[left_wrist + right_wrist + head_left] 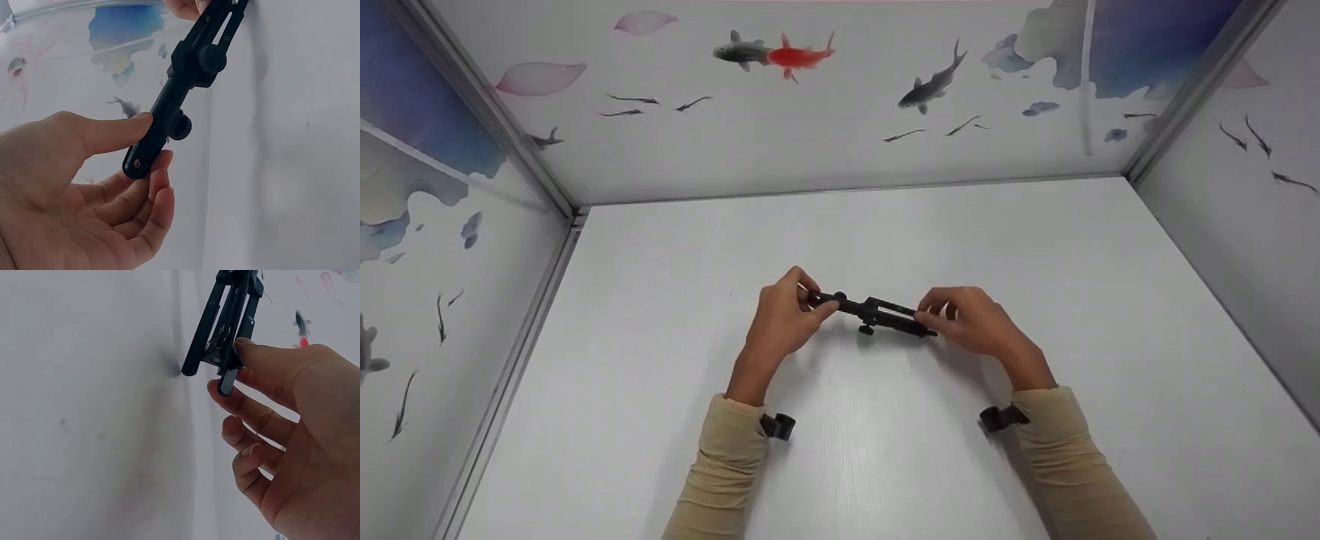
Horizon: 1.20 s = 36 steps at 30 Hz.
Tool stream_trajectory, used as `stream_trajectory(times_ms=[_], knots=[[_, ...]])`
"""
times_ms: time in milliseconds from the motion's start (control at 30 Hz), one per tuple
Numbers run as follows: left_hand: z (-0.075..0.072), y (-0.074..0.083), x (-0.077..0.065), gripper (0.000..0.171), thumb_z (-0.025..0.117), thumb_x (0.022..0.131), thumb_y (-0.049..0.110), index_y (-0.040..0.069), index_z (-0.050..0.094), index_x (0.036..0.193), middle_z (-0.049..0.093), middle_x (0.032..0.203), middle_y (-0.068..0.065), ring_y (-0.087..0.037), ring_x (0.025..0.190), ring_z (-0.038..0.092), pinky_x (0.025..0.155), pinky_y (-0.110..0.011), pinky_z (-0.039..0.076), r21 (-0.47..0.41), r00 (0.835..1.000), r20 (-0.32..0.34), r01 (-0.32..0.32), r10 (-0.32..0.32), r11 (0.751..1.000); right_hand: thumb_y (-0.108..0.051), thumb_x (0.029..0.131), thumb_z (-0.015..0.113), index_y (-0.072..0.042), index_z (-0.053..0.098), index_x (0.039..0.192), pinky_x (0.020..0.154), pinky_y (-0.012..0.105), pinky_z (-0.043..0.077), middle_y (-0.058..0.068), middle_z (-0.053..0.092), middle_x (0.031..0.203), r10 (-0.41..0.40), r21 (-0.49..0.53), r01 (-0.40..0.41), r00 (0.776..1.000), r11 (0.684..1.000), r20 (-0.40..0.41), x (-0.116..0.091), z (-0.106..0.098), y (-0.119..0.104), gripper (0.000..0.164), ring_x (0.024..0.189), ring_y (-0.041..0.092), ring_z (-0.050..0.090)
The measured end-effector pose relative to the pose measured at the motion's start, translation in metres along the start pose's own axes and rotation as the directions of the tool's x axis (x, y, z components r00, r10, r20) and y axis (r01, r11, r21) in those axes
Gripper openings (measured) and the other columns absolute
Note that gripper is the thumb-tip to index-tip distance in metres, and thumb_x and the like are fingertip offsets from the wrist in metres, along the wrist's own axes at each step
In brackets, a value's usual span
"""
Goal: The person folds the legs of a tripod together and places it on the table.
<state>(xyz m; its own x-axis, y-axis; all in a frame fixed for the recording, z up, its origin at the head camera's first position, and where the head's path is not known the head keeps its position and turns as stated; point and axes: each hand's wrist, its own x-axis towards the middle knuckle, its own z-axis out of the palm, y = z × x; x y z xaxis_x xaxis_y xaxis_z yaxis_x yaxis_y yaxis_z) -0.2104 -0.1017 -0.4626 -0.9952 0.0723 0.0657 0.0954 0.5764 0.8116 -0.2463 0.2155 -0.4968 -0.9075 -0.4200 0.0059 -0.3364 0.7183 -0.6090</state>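
A small black tripod (pixel 853 307) with its legs folded near together is held in the air above the table, lying nearly level between both hands. My left hand (pixel 781 319) pinches the end of its centre tube (pixel 169 104) between thumb and fingers; that end is rounded and has a hole. A ridged knob (pixel 212 58) sits at the collar, and a second round knob (pixel 181 128) sticks out lower on the tube. At the opposite end my right hand (pixel 971 322) pinches one leg tip (pixel 226 382) with thumb and forefinger. Another leg (pixel 199 340) is spread slightly apart from it.
The white table (pixel 877 465) spreads under both hands. White panels with painted fish stand at the back (pixel 840 142), left (pixel 495 292) and right (pixel 1207 195). A black wrist mount (pixel 780 427) is on the left sleeve, another (pixel 997 418) on the right.
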Motion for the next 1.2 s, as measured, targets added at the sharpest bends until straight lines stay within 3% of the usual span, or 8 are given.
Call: stream_trajectory(times_ms=[233,667,900,1200], knots=[[0.0000,-0.0053,-0.0004,0.030,0.082,0.099,0.027,0.005,0.065,0.112,0.077,0.099,-0.012,-0.018,0.080,0.067,0.073,-0.033,0.053,0.132,0.989,0.105,0.087,-0.102,0.987,-0.027,0.104,0.074,-0.022,0.082,0.108,0.071,0.033,0.049,-0.001,0.076,0.094,0.000,-0.005,0.000,1.000,1.000,0.017,-0.0010,0.0011,0.0004,0.010,0.082,0.016,0.062],[-0.0011,-0.0068,-0.0032,0.036,0.080,0.100,0.035,0.004,0.068,0.114,0.073,0.110,-0.013,-0.019,0.088,0.062,0.076,-0.035,0.052,0.280,0.960,0.197,0.137,-0.197,0.950,-0.029,0.102,0.078,-0.021,0.084,0.103,0.072,0.033,0.049,-0.003,0.078,0.094,0.020,0.015,-0.019,1.000,1.000,-0.016,0.0009,0.0038,-0.0003,0.011,0.082,0.016,0.062],[-0.0022,-0.0070,-0.0068,0.036,0.078,0.101,0.036,0.004,0.068,0.115,0.072,0.112,-0.013,-0.021,0.090,0.061,0.079,-0.038,0.051,0.310,0.944,0.238,0.149,-0.229,0.939,-0.029,0.101,0.079,-0.020,0.085,0.104,0.077,0.034,0.050,-0.004,0.079,0.098,0.020,0.012,-0.019,0.999,1.000,-0.025,0.0017,0.0045,-0.0020,0.011,0.087,0.017,0.063],[-0.0025,-0.0050,-0.0081,0.036,0.078,0.100,0.036,0.004,0.070,0.113,0.071,0.111,-0.012,-0.022,0.090,0.060,0.079,-0.038,0.050,0.312,0.938,0.246,0.163,-0.245,0.936,-0.028,0.100,0.080,-0.020,0.085,0.104,0.078,0.035,0.051,-0.004,0.080,0.099,0.011,0.010,-0.011,0.999,1.000,-0.049,0.0012,0.0055,-0.0011,0.010,0.087,0.017,0.064]])
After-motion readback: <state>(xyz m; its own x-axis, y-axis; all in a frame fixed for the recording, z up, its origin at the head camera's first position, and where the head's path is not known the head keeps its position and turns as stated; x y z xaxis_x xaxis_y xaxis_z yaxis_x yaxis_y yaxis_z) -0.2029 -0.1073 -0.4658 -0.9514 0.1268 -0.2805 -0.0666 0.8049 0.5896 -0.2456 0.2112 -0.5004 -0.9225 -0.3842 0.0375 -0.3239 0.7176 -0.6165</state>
